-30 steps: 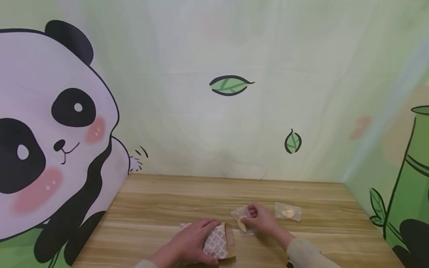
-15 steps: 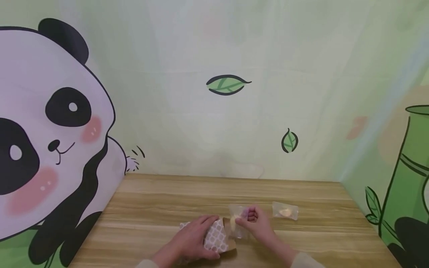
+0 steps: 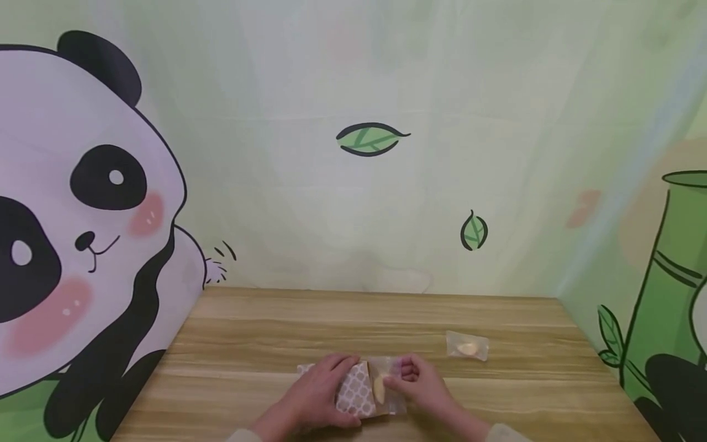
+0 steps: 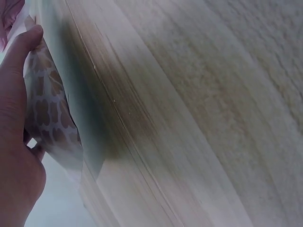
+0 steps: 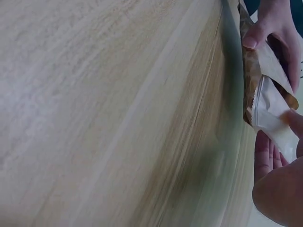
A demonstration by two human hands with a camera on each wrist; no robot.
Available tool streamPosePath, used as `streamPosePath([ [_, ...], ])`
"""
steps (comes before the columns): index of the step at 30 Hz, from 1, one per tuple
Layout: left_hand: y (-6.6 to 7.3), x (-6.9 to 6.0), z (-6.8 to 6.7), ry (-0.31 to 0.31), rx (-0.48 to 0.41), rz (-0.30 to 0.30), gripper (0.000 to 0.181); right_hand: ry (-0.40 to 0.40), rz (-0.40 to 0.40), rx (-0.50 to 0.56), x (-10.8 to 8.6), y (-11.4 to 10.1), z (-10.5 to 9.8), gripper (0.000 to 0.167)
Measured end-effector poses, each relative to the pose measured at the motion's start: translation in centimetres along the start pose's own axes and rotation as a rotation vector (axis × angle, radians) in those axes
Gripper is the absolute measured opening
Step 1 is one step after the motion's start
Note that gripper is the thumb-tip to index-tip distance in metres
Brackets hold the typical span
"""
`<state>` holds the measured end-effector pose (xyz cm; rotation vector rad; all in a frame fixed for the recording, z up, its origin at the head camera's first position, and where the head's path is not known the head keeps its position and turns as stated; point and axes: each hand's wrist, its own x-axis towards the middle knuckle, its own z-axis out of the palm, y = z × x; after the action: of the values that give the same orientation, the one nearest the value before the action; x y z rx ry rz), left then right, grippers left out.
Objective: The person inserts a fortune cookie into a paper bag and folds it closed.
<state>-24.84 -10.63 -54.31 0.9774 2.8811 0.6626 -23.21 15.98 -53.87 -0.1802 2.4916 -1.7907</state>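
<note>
Wood-grain worktop [image 3: 265, 331]; I'm watching left hand [image 3: 317, 393] gripping patterned box [image 3: 355, 393], probably light, dentable. Right hand [image 3: 422, 383] pinching clear packet [image 3: 380, 394] at box's mouth: likely slippery, crushable; I'm favouring its flat edge. Second packet [image 3: 467, 346] lying beyond.

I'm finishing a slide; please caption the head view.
Left hand grips a patterned box; right hand pinches a packet at its end; a second packet lies farther back.

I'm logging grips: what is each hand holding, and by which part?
The left hand grips the patterned box across its width, near its opening; the right hand pinches the clear packet by its side away from the box.
</note>
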Motion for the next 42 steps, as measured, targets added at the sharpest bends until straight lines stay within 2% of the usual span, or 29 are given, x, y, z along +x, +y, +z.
streamPosePath([
  [3, 0.0, 0.1, 0.1, 0.004, 0.014, 0.011, 0.114, -0.031, 0.012, -0.004, 0.0, 0.1, -0.4, 0.042],
  [18, -0.1, 0.3, 0.5, 0.05, 0.052, 0.04, 0.114, -0.196, -0.042, 0.04, 0.8, 0.6, -2.1, 0.031],
  [25, 0.0, 0.3, 0.6, 0.062, 0.057, 0.06, 0.114, -0.208, -0.027, -0.002, 1.2, 0.5, -2.2, 0.032],
  [30, 0.4, 0.6, 0.6, 0.07, 0.057, 0.083, 0.115, -0.205, -0.021, 0.03, 1.6, -0.1, -1.7, 0.035],
  [38, 0.7, 0.9, 0.5, 0.029, 0.029, 0.047, 0.115, -0.159, -0.046, 0.043, 1.8, -0.5, -0.1, 0.033],
  [42, 1.0, 1.0, 0.5, 0.018, 0.014, 0.036, 0.115, -0.176, -0.048, 0.071, 1.7, -0.3, -0.1, 0.032],
])
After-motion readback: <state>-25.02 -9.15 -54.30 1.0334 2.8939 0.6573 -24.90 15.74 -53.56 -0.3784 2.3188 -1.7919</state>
